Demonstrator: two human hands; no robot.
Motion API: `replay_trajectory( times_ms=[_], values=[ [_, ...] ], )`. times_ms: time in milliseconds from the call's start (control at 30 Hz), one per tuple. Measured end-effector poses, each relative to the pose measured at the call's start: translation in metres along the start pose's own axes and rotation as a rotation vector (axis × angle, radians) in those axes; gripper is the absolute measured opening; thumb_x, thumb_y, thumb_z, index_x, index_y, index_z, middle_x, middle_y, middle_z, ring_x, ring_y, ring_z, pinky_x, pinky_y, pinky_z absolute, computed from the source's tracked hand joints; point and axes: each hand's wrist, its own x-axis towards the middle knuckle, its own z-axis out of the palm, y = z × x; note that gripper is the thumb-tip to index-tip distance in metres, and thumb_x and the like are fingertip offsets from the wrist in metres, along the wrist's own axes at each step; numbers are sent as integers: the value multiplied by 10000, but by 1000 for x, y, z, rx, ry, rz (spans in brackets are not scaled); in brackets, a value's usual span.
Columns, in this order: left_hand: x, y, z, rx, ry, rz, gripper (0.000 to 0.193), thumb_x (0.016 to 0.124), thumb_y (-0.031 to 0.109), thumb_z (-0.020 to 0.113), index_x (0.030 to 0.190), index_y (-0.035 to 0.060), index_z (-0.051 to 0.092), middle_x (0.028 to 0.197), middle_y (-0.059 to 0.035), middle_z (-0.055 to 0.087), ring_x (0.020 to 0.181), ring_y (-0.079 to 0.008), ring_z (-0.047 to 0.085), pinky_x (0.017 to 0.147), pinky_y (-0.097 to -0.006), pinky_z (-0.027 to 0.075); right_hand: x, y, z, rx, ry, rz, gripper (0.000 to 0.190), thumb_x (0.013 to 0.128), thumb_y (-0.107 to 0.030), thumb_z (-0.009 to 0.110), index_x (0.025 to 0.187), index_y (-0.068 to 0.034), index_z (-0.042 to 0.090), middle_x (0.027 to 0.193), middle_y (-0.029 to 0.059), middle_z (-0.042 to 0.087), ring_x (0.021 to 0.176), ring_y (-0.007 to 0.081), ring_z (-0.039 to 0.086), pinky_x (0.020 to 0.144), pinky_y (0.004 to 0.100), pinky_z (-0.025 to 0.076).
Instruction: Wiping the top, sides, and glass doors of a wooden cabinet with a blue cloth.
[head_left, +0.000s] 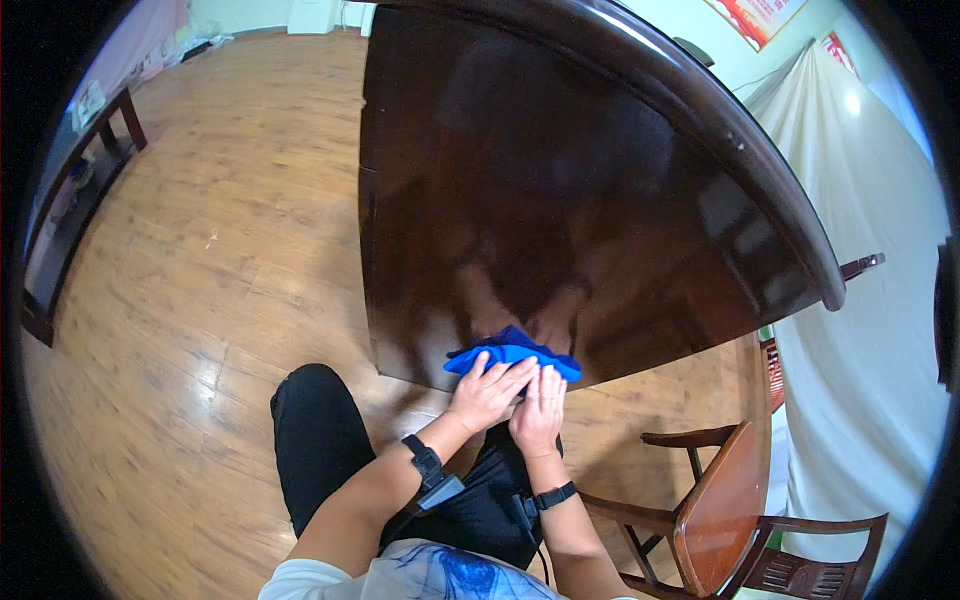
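Note:
A bright blue cloth (525, 357) lies bunched against the lower part of a dark, glossy wooden panel (525, 187), which looks like the side of a table or desk. My left hand (491, 390) presses on the cloth's near side with fingers spread a little. Close beside it, my right hand (541, 409) rests its fingertips on the cloth's right part, fingers nearly together. Both hands and the cloth are mirrored in the polished surface. Whether the fingers pinch the cloth or only push on it is hard to tell.
A wooden armchair (720, 510) stands at the lower right, near a pale draped cloth (855, 315). The panel has a thick rounded edge (750, 150). At the far left is a low dark table (82, 187) on the wood-look floor (195, 262). My knees are just below the panel.

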Motion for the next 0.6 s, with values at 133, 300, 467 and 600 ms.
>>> replay_trajectory(
  times_ms=[133,300,467,600],
  values=[
    [18,18,3,25,79,0,440,738,248,505,1174,188,506,1323,23,356,1233,-193,251,1039,-471,39,0,13,-5,1,96,41,493,716,-74,506,1183,48,405,1247,223,385,1171,377,354,974,505,262],
    [-1,21,17,-19,-98,61,466,776,277,473,1230,174,445,1319,26,359,1027,-127,431,1033,-425,96,-29,31,11,-25,38,53,478,712,-59,489,1171,54,416,1236,224,393,1158,380,364,977,502,263],
    [30,29,3,-31,-57,136,460,761,258,478,1211,164,461,1316,37,361,956,-98,448,1034,-422,82,-17,46,-9,0,98,51,489,712,-39,492,1181,60,401,1241,235,378,1156,388,364,974,506,266],
    [44,40,2,-26,32,128,442,759,229,470,1197,171,473,1311,49,364,971,-102,438,1034,-409,100,-5,36,-15,30,202,148,514,737,-77,484,1208,76,348,1262,274,317,1178,431,301,989,513,230]
  ],
)
